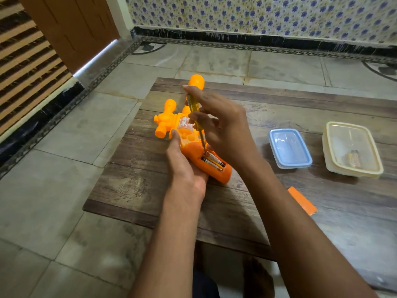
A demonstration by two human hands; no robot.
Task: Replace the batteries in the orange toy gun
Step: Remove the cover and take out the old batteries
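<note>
The orange toy gun [171, 121] lies on the low wooden table [137, 190], its handle pointing toward me. My left hand [182, 166] grips the handle from the left side. The battery compartment in the handle is open, and batteries [212, 161] lie inside it. My right hand [223, 125] holds a yellow-handled screwdriver [193, 105] upright, its tip down at the upper end of the batteries. The orange battery cover [301, 200] lies on the table to the right of my right forearm.
A blue-lidded plastic box [289, 148] and a cream plastic box [352, 149] with small batteries inside stand on the table's right part. Tiled floor surrounds the table; a door and a patterned wall are behind.
</note>
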